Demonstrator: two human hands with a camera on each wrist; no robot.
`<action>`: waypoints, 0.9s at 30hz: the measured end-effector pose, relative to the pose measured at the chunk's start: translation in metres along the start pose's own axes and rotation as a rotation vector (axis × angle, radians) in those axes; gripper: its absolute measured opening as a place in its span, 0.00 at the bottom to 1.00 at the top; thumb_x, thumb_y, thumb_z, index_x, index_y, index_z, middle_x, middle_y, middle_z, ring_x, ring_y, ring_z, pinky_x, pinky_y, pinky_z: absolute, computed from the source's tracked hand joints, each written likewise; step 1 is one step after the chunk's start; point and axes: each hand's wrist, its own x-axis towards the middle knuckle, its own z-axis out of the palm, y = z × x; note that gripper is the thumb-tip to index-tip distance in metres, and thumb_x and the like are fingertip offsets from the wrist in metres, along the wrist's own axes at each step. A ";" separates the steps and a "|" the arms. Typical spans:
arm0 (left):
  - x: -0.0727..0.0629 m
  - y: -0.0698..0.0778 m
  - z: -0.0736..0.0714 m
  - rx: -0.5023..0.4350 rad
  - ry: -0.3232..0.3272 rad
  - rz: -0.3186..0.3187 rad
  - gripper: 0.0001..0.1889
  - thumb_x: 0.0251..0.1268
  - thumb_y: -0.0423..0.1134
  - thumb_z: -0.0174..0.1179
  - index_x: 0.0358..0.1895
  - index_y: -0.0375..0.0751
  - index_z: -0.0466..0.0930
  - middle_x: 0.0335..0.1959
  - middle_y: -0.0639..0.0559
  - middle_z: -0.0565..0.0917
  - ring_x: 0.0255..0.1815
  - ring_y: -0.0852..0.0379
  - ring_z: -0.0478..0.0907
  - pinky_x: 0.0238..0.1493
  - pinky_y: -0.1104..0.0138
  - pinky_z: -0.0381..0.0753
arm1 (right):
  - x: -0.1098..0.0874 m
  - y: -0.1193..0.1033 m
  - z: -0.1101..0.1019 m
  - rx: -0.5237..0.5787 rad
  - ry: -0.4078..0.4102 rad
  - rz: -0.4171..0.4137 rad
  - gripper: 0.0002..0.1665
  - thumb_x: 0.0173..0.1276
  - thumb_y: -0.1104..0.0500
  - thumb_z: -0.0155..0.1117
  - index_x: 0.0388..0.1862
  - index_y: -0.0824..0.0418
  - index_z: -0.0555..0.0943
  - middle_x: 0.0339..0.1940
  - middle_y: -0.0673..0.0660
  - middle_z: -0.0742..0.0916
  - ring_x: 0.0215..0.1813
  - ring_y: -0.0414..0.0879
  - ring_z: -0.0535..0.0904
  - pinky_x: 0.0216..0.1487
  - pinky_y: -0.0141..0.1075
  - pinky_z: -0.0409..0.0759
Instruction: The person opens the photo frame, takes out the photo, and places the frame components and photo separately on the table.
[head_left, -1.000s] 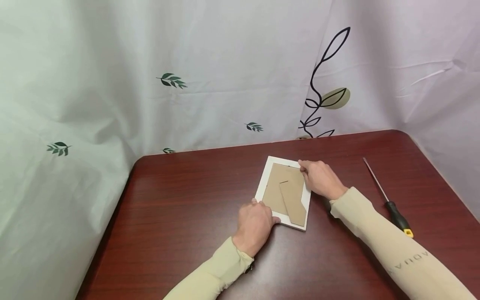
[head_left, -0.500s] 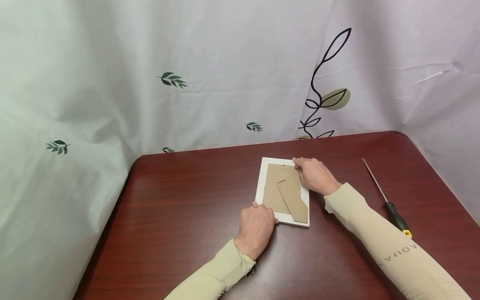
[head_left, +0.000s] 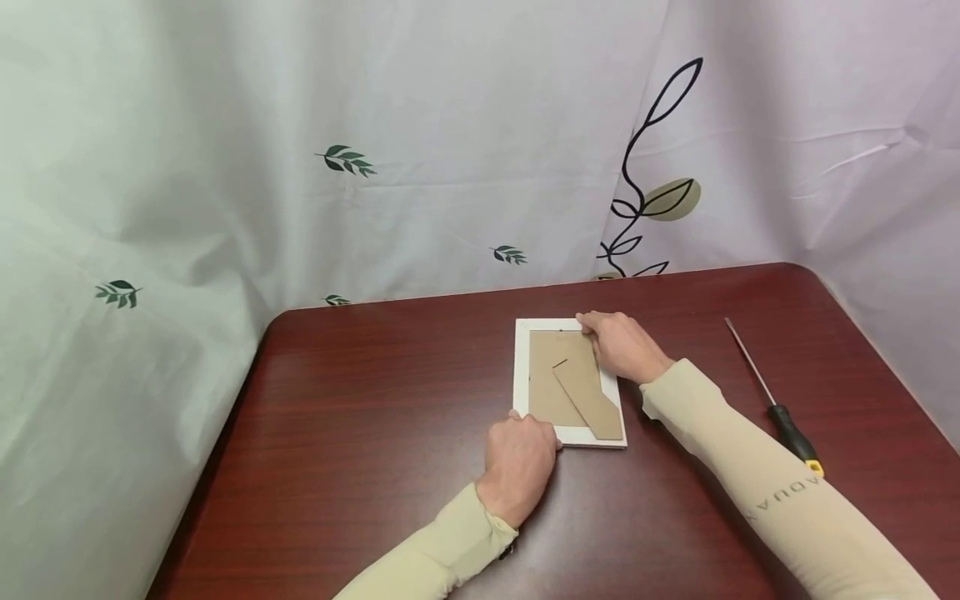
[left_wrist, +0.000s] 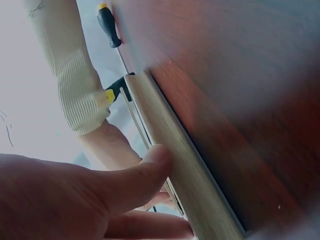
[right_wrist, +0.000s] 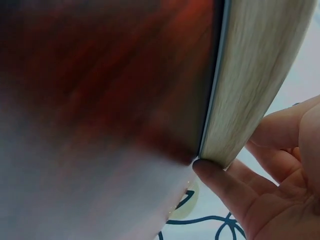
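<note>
A white-backed picture frame (head_left: pixel 521 367) lies on the table with its back up, showing a brown backing board (head_left: pixel 546 400) and a folded stand leg (head_left: pixel 600 417). My left hand (head_left: pixel 520 462) grips its near left corner; in the left wrist view the thumb (left_wrist: pixel 157 162) presses the frame's wood-grain edge (left_wrist: pixel 175 145). At the far right corner my right hand (head_left: pixel 622 346) holds the frame, its fingertips over the top edge. From the right wrist, one fingertip (right_wrist: pixel 205 167) touches the end of the wood-grain side (right_wrist: pixel 240 85). The frame's front is hidden.
A screwdriver (head_left: pixel 783 425) with a black and yellow handle lies right of my right forearm on the dark red table (head_left: pixel 360 433). Another black and yellow handle (left_wrist: pixel 116 90) shows beside the right sleeve in the left wrist view. A leaf-patterned white curtain (head_left: pixel 450 125) hangs behind.
The picture frame has turned counterclockwise, so its sides now stand nearly straight. My right hand has shifted left with its corner, and my left hand slightly right and nearer. The screwdriver stayed put.
</note>
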 end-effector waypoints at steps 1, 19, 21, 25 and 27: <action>0.000 0.001 0.001 0.008 0.003 0.000 0.23 0.48 0.63 0.69 0.08 0.56 0.76 0.07 0.60 0.73 0.14 0.61 0.74 0.09 0.67 0.69 | 0.001 0.000 0.000 0.003 0.000 0.001 0.17 0.72 0.71 0.53 0.54 0.71 0.84 0.42 0.62 0.89 0.42 0.56 0.86 0.42 0.50 0.84; -0.003 0.010 0.003 0.023 0.028 0.002 0.24 0.52 0.63 0.67 0.09 0.53 0.78 0.08 0.59 0.73 0.14 0.60 0.74 0.08 0.67 0.68 | 0.011 0.002 0.004 0.034 -0.024 0.011 0.11 0.77 0.63 0.54 0.35 0.62 0.82 0.29 0.53 0.85 0.31 0.52 0.82 0.36 0.47 0.81; -0.003 0.010 0.002 0.023 0.025 0.000 0.24 0.53 0.63 0.66 0.09 0.53 0.78 0.08 0.59 0.74 0.14 0.60 0.74 0.08 0.67 0.67 | 0.011 0.001 0.003 0.039 -0.028 0.017 0.12 0.78 0.63 0.54 0.35 0.62 0.82 0.29 0.53 0.85 0.31 0.51 0.82 0.35 0.47 0.81; -0.003 0.010 0.003 0.027 0.031 -0.003 0.24 0.53 0.63 0.66 0.09 0.53 0.78 0.08 0.59 0.73 0.13 0.60 0.74 0.08 0.67 0.67 | 0.012 0.001 0.003 0.044 -0.033 0.014 0.12 0.78 0.63 0.54 0.35 0.63 0.82 0.29 0.54 0.85 0.31 0.51 0.82 0.35 0.47 0.81; -0.004 0.010 0.003 0.028 0.036 -0.003 0.24 0.53 0.62 0.67 0.09 0.53 0.77 0.08 0.59 0.73 0.13 0.60 0.74 0.07 0.67 0.67 | 0.012 0.001 0.003 0.043 -0.035 0.010 0.11 0.77 0.64 0.54 0.35 0.63 0.82 0.30 0.54 0.85 0.31 0.51 0.82 0.36 0.47 0.82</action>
